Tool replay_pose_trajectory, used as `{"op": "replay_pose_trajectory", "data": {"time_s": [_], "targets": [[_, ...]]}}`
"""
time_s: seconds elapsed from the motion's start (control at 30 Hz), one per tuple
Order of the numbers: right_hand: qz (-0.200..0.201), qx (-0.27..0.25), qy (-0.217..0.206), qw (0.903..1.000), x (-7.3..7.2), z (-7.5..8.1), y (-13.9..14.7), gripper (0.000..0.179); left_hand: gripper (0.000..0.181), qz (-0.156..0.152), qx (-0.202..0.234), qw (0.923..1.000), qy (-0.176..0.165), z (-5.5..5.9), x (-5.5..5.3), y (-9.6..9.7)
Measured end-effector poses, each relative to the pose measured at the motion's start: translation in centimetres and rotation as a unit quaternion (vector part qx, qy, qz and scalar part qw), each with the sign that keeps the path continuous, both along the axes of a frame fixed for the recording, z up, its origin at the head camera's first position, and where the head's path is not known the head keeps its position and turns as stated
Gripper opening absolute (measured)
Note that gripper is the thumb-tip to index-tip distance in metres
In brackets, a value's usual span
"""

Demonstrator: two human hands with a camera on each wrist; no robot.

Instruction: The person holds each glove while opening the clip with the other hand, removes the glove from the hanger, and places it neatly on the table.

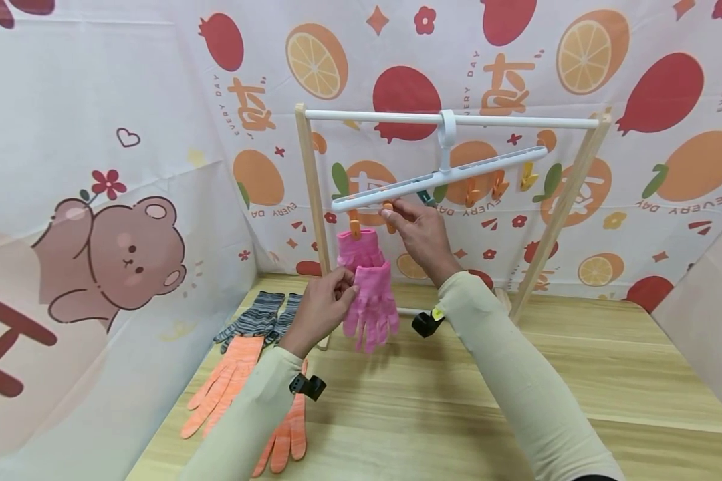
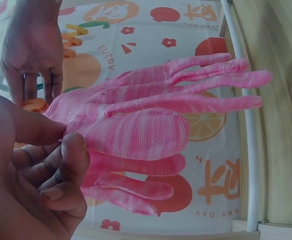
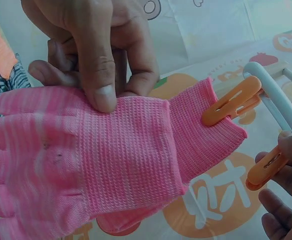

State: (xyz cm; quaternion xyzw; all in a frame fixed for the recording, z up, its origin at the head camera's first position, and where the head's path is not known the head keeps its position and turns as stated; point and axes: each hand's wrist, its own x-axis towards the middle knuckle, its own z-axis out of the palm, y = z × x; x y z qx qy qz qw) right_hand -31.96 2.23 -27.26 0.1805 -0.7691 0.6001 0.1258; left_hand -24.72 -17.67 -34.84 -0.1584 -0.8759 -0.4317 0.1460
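A pink knit glove (image 1: 374,294) has its cuff edge pinched between the thumb and finger of my left hand (image 1: 325,304). Just behind it, a second pink glove (image 1: 356,248) hangs by its cuff from an orange clip (image 3: 233,102) on the left part of the white hanger (image 1: 487,166). My right hand (image 1: 424,234) pinches another orange clip (image 3: 266,167) under the hanger bar, to the right of the first. That clip stands apart from the held glove's cuff in the right wrist view. The hanger tilts, its left end lower.
The hanger hangs from a white rail (image 1: 385,117) on a wooden frame (image 1: 556,220). Further right it carries orange clips (image 1: 499,184) and a yellow clip (image 1: 528,177). Orange gloves (image 1: 234,367) and grey striped gloves (image 1: 259,314) lie at the table's left.
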Motion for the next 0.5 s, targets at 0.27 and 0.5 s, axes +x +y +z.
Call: {"op": "replay_pose_trajectory", "data": {"time_s": [0.27,0.5], "targets": [[-0.003,-0.002,-0.011,0.9999,0.0,-0.1,0.2,0.041,0.005,-0.006,0.016,0.9996,-0.021,-0.4,0.2,-0.4],[-0.001,-0.003,-0.017,0.9999,0.0,0.0,0.3,0.042,0.004,-0.01,0.04,0.9974,-0.06,-1.3,0.5,-0.5]]}}
